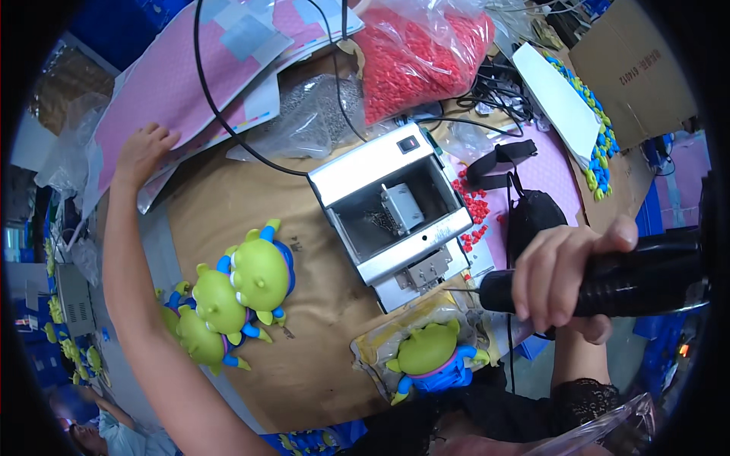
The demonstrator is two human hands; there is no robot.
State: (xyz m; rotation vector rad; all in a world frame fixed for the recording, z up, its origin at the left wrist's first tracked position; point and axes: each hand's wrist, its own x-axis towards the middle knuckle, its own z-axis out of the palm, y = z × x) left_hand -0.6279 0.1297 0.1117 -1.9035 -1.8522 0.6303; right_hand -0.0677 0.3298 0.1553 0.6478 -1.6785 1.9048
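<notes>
My right hand (566, 275) is wrapped round a black electric screwdriver (646, 273), held level above the table's right side. Its thin bit points left, close to the metal plate at the front of a silver screw feeder (365, 163). Small screws and a grey block lie inside the feeder's open bay. My left hand (144, 154) rests on pink printed sheets (182, 83) at the far left, fingers stretched out and slightly apart. A green and blue toy figure (430, 349) lies in a padded holder nearest me. Several matching figures (258, 273) lie together on the left.
Behind the feeder are a clear bag of red pieces (422, 57) and a bag of small grey screws (315, 106). Loose red pieces (477, 209) lie right of it. Black cables cross the table. Small green and blue parts (601, 144) sit by a cardboard box (635, 72).
</notes>
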